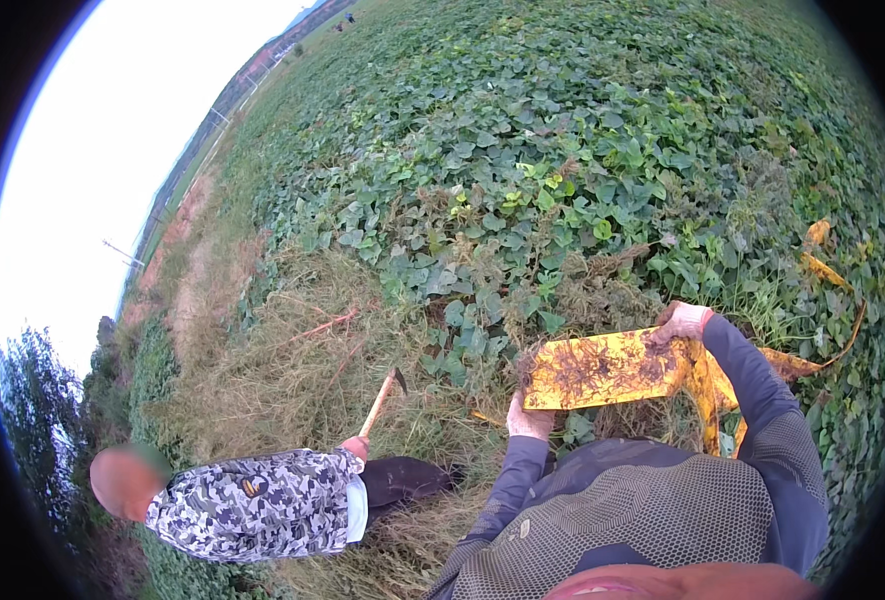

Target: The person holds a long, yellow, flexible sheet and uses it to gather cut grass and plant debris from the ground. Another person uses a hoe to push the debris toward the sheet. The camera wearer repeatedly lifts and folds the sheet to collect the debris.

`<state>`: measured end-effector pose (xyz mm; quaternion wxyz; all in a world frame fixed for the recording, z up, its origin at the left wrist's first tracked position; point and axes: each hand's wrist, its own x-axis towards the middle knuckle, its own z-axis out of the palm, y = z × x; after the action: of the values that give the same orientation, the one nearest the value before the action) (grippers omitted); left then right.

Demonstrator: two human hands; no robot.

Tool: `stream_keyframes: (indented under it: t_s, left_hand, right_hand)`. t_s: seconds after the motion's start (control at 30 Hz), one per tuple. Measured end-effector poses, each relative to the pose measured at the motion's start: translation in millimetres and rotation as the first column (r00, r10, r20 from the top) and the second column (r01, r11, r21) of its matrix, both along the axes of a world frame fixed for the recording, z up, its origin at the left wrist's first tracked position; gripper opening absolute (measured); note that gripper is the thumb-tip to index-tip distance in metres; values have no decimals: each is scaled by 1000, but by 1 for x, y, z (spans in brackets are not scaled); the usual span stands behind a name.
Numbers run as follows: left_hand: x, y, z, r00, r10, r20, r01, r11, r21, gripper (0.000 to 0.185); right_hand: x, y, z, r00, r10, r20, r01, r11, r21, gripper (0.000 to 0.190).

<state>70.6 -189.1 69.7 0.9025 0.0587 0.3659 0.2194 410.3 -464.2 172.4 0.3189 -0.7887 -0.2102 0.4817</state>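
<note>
Both my hands wear pale work gloves stained with soil. Between them a band of yellow plastic sheeting (600,367) is stretched out, its face caked with dark dirt and plant bits. My left hand (530,421) grips its near left end from below. At the upper right edge, my right hand (681,322) has its fingers over the sheet. Loose yellow folds (705,405) hang down beside my right forearm. A thin strip of the same sheeting (821,366) trails off to the right over the leaves.
Broad-leaved green vines (532,135) cover the ground ahead, with dry grass (285,360) to the left. On that grass a person in a camouflage jacket (262,502) stands holding a wooden-handled sickle (379,401). More yellow plastic (825,270) lies among leaves at far right.
</note>
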Motion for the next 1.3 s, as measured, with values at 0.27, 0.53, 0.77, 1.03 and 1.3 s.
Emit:
stream_keyframes:
  t_s: [0.27, 0.53, 0.77, 1.03, 1.3]
  left_hand:
    - [-3, -1, 7, 1000, 4, -18, -4, 1000, -3, 52]
    - [-2, -3, 9, 1000, 3, 3, -3, 1000, -10, 51]
    - [-1, -4, 7, 1000, -7, -9, 7, 1000, -10, 51]
    - [-1, -7, 16, 999, -16, -30, 16, 1000, -5, 50]
    - [-2, -5, 8, 1000, -22, -16, 22, 1000, -10, 51]
  right_hand:
    - [2, 4, -2, 1000, 4, -13, -4, 1000, -14, 67]
    - [2, 0, -4, 998, -19, 57, 18, 1000, 15, 77]
    - [-2, 1, 10, 1000, -19, 20, 19, 1000, -11, 74]
    - [1, 1, 3, 1000, -15, -20, 14, 999, -34, 70]
    - [3, -3, -10, 1000, -24, 4, 24, 1000, 6, 74]
